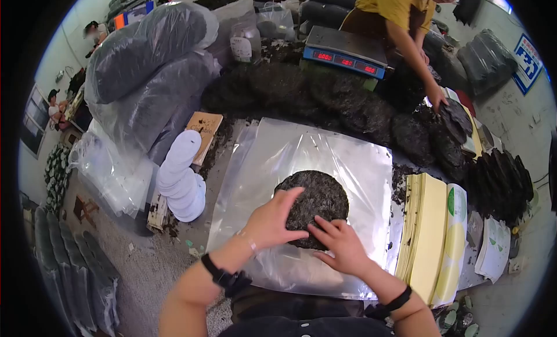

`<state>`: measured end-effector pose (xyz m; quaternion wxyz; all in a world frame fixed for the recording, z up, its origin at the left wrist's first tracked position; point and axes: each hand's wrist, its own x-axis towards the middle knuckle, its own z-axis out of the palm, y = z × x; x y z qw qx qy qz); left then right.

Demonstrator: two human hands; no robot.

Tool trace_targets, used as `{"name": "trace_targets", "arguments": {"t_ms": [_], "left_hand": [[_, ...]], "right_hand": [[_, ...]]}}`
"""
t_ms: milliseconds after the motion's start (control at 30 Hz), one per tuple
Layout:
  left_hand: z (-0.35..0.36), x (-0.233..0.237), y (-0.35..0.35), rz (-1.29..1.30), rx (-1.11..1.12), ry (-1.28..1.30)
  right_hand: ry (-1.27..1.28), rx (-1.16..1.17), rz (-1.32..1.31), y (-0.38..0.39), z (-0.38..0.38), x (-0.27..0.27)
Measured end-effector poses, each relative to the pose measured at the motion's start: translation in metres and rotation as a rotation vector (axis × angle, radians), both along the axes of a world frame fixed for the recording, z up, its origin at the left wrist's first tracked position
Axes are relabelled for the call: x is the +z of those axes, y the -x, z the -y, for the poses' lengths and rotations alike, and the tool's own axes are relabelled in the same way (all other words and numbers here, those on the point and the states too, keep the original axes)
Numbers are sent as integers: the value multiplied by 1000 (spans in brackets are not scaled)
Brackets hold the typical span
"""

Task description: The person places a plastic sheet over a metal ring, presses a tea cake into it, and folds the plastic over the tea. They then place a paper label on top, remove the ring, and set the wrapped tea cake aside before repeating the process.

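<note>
Rests the left hand [268, 222] against the left rim of the dark round disc [322, 200], thumb and forefinger wide apart; touches its near right side with the right hand [348, 251], fingers loosely spread, closed on nothing. Has the disc just ahead, between both, with no long axis and neither hand clearly nearer. Lies flat on the clear plastic sheet [365, 163], inward from the worktop's near edge. Toward the far left corner, shows dark flakes inside a pale sack [235, 12].

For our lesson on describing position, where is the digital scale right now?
In the head view, the blue scale sits at the top, right of centre, behind the row of dark round sheets.
</note>
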<state>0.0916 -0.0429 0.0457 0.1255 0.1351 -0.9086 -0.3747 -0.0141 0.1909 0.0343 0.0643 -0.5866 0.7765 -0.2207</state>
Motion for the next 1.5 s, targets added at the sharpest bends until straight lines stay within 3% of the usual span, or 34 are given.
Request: {"name": "trace_targets", "arguments": {"t_ms": [33, 67, 100, 200, 267, 367, 500, 567, 633, 700, 733, 767, 800, 900, 967, 1033, 1100, 1167, 1200, 1233, 1300, 1367, 1433, 1500], "left_hand": [[-2, 1, 13, 166, -221, 265], [0, -2, 25, 181, -224, 253], [1, -7, 39, 336, -216, 252], [-7, -19, 65, 580, -207, 288], [-18, -26, 77, 703, -153, 361], [-22, -64, 85, 748, -149, 369], [-9, -58, 104, 860, -256, 257], [-10, -40, 96, 787, -204, 107], [-5, -28, 80, 454, -318, 201], [9, -26, 80, 64, -352, 163], [12, -30, 87, -4, -334, 311], [15, -33, 94, -79, -306, 465], [17, -43, 101, 14, -306, 399], [18, -43, 128, 6, -375, 311], [21, -41, 142, 14, -365, 282], [23, -37, 139, -157, -301, -179], [22, -20, 124, -225, -111, -399], [25, -19, 101, -299, 8, -490], [30, -15, 88, -347, 81, -650], [32, -10, 76, -395, 142, -816], [33, 1, 52, -433, 170, -806], [34, 2, 37, -335, 167, -614], [26, 9, 35, -310, 109, -513], [14, 18, 42, -179, -120, -112]], "right_hand": [[4, 59, 270, 16, 4, 8], [90, 117, 250, 37, 12, 1], [-168, -129, 300, 39, 25, 19], [-355, -139, 244, 61, 68, -2], [-642, -153, 197, 64, 91, -9], [-662, -200, 161, 64, 98, -57], [-633, -167, 307, 74, 99, -54], [-590, -193, 323, 68, 93, -37], [-267, -179, 345, 85, 69, 0], [-72, -486, 593, 143, 40, 32], [90, -740, 477, 182, 25, 25], [290, -785, -81, 231, 3, -2], [314, -849, -279, 277, -8, -7], [56, -883, -508, 367, -44, -51], [-129, -759, -441, 408, -77, -91], [262, -793, -463, 392, -72, -68], [621, -738, -325, 314, -40, 1], [711, -515, -425, 219, -28, 36], [654, -410, -420, 171, -30, 34], [411, -250, -440, 124, -39, 23], [238, -74, -248, 48, -21, 18], [21, -105, -171, 24, -22, -39], [13, -107, -203, 21, -23, -28], [11, -130, -222, 22, -23, -10]]}}
